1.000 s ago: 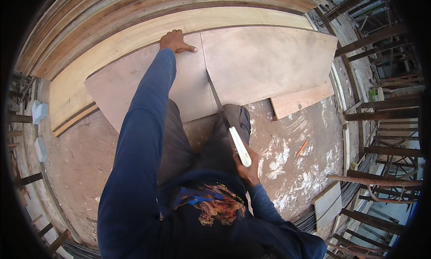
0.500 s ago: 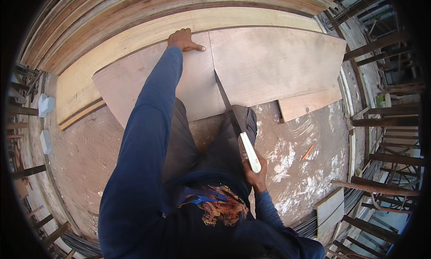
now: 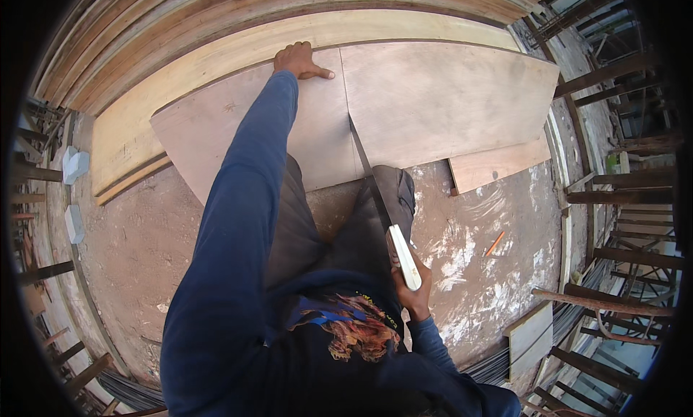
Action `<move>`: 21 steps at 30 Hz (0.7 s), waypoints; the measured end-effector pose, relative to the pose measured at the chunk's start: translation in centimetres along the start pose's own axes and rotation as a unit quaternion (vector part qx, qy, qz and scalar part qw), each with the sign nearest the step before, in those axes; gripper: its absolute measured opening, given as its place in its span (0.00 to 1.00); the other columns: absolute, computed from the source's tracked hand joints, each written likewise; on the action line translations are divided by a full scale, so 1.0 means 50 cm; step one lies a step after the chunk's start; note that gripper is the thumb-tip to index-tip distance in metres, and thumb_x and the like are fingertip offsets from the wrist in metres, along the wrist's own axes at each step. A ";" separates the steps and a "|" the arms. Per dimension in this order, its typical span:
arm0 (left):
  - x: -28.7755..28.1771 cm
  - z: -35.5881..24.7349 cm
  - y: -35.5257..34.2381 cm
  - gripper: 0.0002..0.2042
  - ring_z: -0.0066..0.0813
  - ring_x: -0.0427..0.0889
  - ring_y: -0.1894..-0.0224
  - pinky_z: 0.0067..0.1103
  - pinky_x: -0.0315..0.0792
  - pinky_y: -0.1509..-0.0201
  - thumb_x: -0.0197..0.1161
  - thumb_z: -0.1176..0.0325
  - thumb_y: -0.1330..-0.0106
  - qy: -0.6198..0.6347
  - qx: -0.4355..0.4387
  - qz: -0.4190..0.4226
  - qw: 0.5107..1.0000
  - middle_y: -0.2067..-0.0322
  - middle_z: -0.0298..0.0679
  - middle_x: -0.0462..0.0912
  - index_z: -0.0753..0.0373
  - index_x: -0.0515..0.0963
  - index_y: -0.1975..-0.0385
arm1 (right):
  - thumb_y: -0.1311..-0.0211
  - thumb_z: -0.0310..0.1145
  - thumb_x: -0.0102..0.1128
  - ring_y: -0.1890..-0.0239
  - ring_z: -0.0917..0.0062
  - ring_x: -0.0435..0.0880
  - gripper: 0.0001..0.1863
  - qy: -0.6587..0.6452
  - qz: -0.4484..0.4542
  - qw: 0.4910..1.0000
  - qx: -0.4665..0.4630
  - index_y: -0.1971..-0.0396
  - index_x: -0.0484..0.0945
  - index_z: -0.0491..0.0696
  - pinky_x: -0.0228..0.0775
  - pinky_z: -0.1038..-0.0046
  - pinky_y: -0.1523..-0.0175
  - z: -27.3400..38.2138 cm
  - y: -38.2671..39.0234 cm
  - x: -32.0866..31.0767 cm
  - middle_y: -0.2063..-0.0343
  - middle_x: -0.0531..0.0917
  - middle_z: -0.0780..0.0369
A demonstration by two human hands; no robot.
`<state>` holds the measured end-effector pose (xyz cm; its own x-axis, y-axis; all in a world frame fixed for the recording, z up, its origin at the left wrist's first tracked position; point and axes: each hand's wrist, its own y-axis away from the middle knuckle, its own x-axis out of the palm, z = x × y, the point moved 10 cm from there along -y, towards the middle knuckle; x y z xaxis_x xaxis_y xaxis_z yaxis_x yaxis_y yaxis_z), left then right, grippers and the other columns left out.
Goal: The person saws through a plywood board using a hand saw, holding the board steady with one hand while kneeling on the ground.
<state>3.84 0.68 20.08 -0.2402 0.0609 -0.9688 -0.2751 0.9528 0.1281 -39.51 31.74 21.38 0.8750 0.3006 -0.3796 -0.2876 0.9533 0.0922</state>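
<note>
A thin plywood sheet point(image 3: 447, 99) lies before me, its near edge beside my knees. A straight line crosses it from the far edge to the near one. On the sheet's far edge, left of that line, rests my left hand point(image 3: 297, 61), thumb spread out to the right and fingers over the edge. My right hand point(image 3: 414, 283) is closed around the white handle of a handsaw point(image 3: 377, 193). The dark blade runs away from me past my right knee, and its far part meets the sheet along the line. The sheet hides whatever is under the cut.
A paler long board point(image 3: 173, 99) lies under and behind the sheet, with stacked planks point(image 3: 216, 5) beyond. Another wood piece point(image 3: 498, 164) shows under the right side. An orange pencil point(image 3: 494, 244) lies on the floor. Pale blocks point(image 3: 74, 223) are at left; timber frames stand along both sides.
My right hand and the saw handle have drawn back slightly toward me, the blade still at the line. My left hand stays in place on the sheet.
</note>
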 end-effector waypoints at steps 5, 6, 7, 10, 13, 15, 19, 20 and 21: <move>-0.010 -0.055 0.025 0.52 0.42 0.78 0.41 0.35 0.73 0.39 0.71 0.26 0.63 -0.013 0.016 -0.014 1.000 0.45 0.46 0.80 0.67 0.76 0.45 | 0.46 0.26 0.64 0.68 0.78 0.83 0.23 0.007 -0.071 0.996 -0.048 0.48 0.78 0.37 0.75 0.72 0.59 -0.037 -0.354 0.124 0.70 0.87 0.55; -0.009 -0.055 0.027 0.52 0.42 0.77 0.40 0.35 0.73 0.39 0.71 0.26 0.62 -0.017 0.019 -0.021 0.999 0.45 0.46 0.79 0.67 0.76 0.45 | 0.46 0.26 0.62 0.66 0.72 0.85 0.26 0.006 -0.044 0.999 -0.017 0.45 0.77 0.39 0.76 0.71 0.57 -0.043 -0.363 0.133 0.67 0.86 0.50; -0.002 -0.060 0.029 0.52 0.42 0.77 0.40 0.35 0.73 0.39 0.71 0.26 0.62 -0.014 0.021 -0.018 1.000 0.45 0.46 0.79 0.67 0.76 0.45 | 0.47 0.25 0.61 0.64 0.67 0.88 0.28 0.005 -0.019 1.000 0.015 0.42 0.76 0.41 0.76 0.71 0.55 -0.052 -0.361 0.138 0.65 0.85 0.45; -0.002 -0.016 0.018 0.52 0.42 0.77 0.40 0.35 0.72 0.38 0.71 0.26 0.62 -0.005 -0.008 0.001 1.000 0.44 0.46 0.79 0.66 0.76 0.44 | 0.45 0.23 0.62 0.53 0.75 0.85 0.25 -0.018 -0.029 0.999 0.020 0.44 0.78 0.37 0.74 0.74 0.45 -0.089 -0.141 0.077 0.56 0.87 0.55; 0.004 0.001 0.011 0.52 0.42 0.77 0.40 0.35 0.72 0.38 0.72 0.27 0.62 0.001 -0.015 0.004 1.000 0.44 0.46 0.79 0.67 0.76 0.44 | 0.44 0.21 0.59 0.43 0.71 0.82 0.30 -0.032 -0.002 0.999 0.036 0.38 0.73 0.38 0.69 0.72 0.37 -0.037 0.029 0.000 0.47 0.83 0.52; -0.007 -0.011 0.010 0.52 0.43 0.77 0.40 0.35 0.72 0.38 0.72 0.27 0.62 0.001 -0.007 -0.007 1.000 0.45 0.47 0.80 0.67 0.76 0.44 | 0.44 0.21 0.59 0.43 0.71 0.82 0.30 -0.004 0.005 0.999 0.035 0.38 0.72 0.37 0.69 0.72 0.37 -0.003 0.041 -0.006 0.46 0.83 0.52; -0.010 -0.057 0.022 0.52 0.44 0.77 0.41 0.36 0.72 0.39 0.72 0.27 0.62 -0.004 0.017 -0.006 1.000 0.47 0.48 0.81 0.68 0.76 0.45 | 0.47 0.27 0.64 0.66 0.75 0.84 0.21 -0.025 -0.055 0.998 -0.028 0.51 0.80 0.38 0.75 0.71 0.57 -0.048 -0.276 0.102 0.68 0.87 0.52; -0.027 -0.057 0.015 0.52 0.44 0.77 0.41 0.36 0.72 0.39 0.72 0.27 0.62 -0.006 0.018 -0.014 1.000 0.47 0.48 0.81 0.68 0.76 0.45 | 0.46 0.27 0.64 0.65 0.76 0.84 0.21 -0.021 -0.066 0.997 -0.034 0.50 0.80 0.38 0.75 0.72 0.56 -0.038 -0.336 0.119 0.68 0.87 0.53; -0.020 -0.056 0.022 0.52 0.44 0.77 0.41 0.36 0.72 0.39 0.72 0.27 0.62 -0.009 0.020 -0.017 1.000 0.47 0.48 0.81 0.69 0.76 0.45 | 0.46 0.27 0.64 0.65 0.76 0.84 0.21 -0.021 -0.065 0.997 -0.028 0.50 0.80 0.38 0.75 0.72 0.56 -0.047 -0.347 0.126 0.68 0.87 0.53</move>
<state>1.18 0.86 21.80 -0.2140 0.0338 -0.9762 -0.2459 0.9654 0.0873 -29.94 17.04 15.24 0.9216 0.1765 -0.3456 -0.1909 0.9816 -0.0077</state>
